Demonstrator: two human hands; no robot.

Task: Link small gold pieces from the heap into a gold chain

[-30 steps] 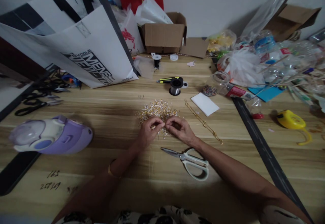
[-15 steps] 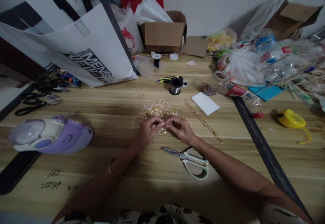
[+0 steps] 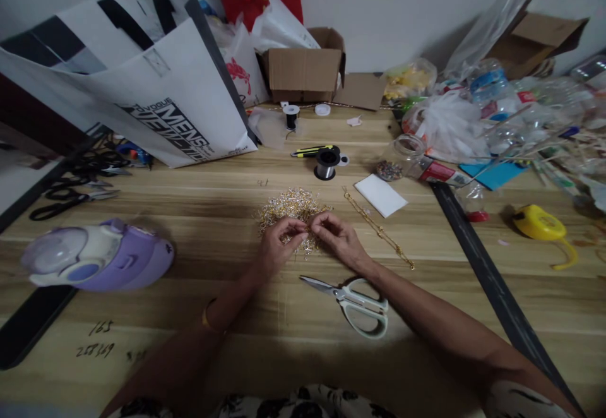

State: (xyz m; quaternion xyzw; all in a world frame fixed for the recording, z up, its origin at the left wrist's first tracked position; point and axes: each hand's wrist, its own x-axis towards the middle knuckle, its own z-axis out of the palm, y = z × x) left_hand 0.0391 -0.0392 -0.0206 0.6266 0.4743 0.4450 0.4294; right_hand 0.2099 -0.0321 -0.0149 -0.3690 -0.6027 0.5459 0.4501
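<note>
Both my hands meet at the near side of a pile of small gold and silver jewelry pieces on the wooden table. My left hand pinches with thumb and forefinger; whatever it holds is too small to make out. Close beside it, my right hand is pinched too, its fingertips over the pile and their contents unclear. Scissors with pale handles lie below the right hand, blades toward the left. To the right of that hand a gold chain stretches across the wood.
Behind the pile are a spool of silver wire, a yellow-black cutter knife and a white pad. A purple bottle lies left, near black scissors. A yellow tape measure and a bead jar sit right.
My right hand's fingertips have lifted slightly away from the left hand's, opening a small gap. My left hand stays nearly in place. The view has shifted slightly.
</note>
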